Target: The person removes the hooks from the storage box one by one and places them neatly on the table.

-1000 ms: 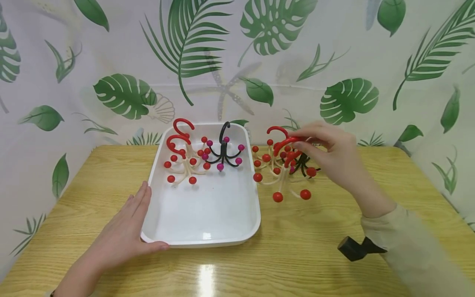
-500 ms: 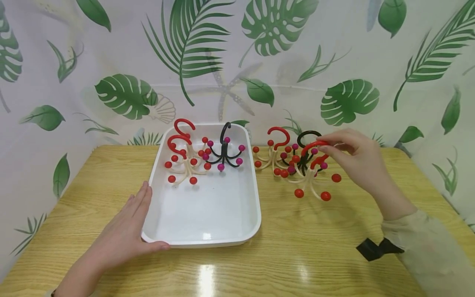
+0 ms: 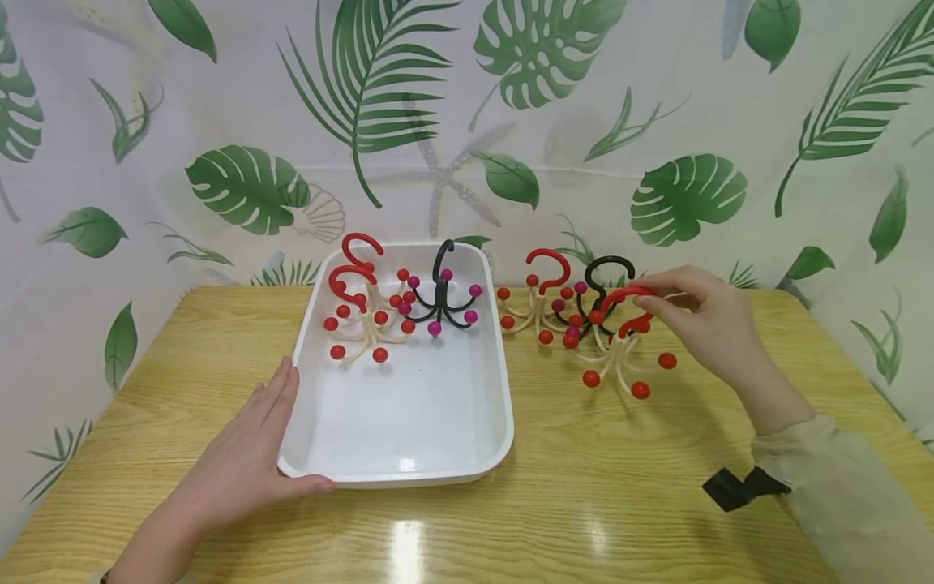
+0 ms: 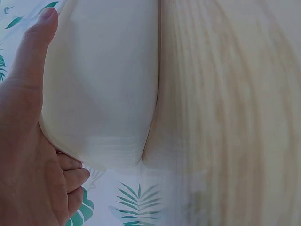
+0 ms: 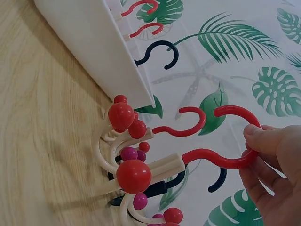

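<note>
My right hand (image 3: 711,328) pinches the red hook of a cream multi-arm hook hanger (image 3: 619,349) with red ball tips. I cannot tell whether its arms touch the table. Just behind it stand a black hanger (image 3: 611,261) with purple balls, partly hidden, and another red-and-cream hanger (image 3: 549,261). My left hand (image 3: 241,454) rests against the near left corner of a white tray (image 3: 409,422), fingers straight along its side and thumb at its front. Toward the tray's back are two red-and-cream hangers (image 3: 367,324) and a black hanger (image 3: 441,296) with purple balls.
The wood-grain table (image 3: 584,519) carries everything. A leaf-print backdrop (image 3: 584,186) rises right behind the tray and the hangers. A black strap end (image 3: 730,491) sticks out from the right sleeve (image 3: 839,478).
My right hand has carried the red-hooked hanger to the right, then slightly down, uncovering the black hanger's hook behind. The left hand and the tray have stayed put.
</note>
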A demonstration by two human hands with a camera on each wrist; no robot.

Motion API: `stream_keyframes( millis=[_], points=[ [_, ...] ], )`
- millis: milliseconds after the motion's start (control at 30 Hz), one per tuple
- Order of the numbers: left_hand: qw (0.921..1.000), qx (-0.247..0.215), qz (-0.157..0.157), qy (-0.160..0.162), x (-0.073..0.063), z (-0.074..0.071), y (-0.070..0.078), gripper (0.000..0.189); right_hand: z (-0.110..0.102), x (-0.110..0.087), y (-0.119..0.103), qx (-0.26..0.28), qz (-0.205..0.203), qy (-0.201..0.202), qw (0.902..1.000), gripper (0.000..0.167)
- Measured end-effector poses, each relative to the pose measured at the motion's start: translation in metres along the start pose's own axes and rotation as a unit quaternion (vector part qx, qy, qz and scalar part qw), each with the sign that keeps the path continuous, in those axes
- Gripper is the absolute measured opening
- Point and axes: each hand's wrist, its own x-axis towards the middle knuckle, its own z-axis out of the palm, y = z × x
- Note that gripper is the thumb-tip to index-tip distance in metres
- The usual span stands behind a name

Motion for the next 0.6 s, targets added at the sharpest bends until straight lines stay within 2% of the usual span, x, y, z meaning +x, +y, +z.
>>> stream_keyframes(
  millis=[600],
  points=[
    [1.0000, 0.003, 0.000, 0.001, 0.000, 0.000, -0.001, 0.137, 0.010, -0.002, 0.020, -0.001, 0.020, -0.024, 0.9995, 0.020]
  ],
)
